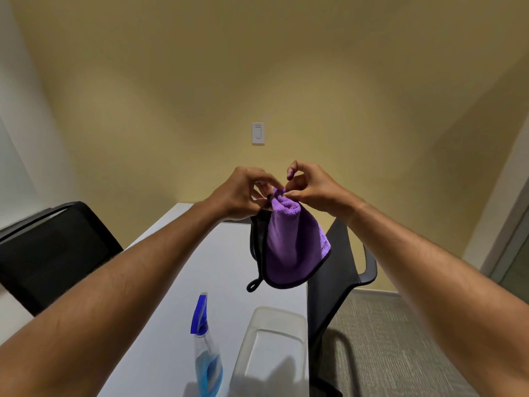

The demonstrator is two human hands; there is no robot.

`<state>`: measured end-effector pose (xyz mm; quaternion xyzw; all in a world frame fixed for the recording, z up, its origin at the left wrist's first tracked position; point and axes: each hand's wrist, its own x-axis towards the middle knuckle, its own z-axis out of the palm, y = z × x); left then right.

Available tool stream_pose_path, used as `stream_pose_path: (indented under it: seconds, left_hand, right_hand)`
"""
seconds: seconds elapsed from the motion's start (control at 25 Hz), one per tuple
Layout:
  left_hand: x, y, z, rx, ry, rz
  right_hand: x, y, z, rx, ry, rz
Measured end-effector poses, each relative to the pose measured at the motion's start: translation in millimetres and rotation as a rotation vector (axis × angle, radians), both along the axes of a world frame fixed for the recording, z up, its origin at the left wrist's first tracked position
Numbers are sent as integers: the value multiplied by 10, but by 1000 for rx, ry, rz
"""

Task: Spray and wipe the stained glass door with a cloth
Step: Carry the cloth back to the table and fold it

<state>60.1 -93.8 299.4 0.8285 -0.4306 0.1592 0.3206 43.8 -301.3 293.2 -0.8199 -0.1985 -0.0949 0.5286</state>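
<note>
A purple cloth (292, 247) with a black edge and a small black loop hangs in the air above the white table (217, 270). My left hand (243, 193) and my right hand (312, 186) both pinch its bunched top, fingertips close together. On the table near me stands a spray bottle (206, 351) with a blue trigger head and blue liquid. A strip of glass door (515, 262) with a pale frame shows at the far right edge.
A clear plastic container (272, 351) sits on the table right of the bottle. Black chairs stand at the left (51, 253) and right (340, 270) of the table. A light switch (258, 133) is on the yellow wall ahead. Grey carpet lies at right.
</note>
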Motion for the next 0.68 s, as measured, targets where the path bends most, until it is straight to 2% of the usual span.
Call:
stream_pose_path:
  seconds: [0.32, 0.52, 0.68]
  left_hand:
    - [-36, -39, 70, 165, -110, -8]
    - [-39, -90, 84, 136, -107, 17]
    - [-7, -131, 99, 89, -87, 46]
  right_hand:
    - [7, -24, 17, 97, 141, 53]
    - [44, -83, -31, 179, 181, 79]
    - [73, -188, -67, 141, 93, -10]
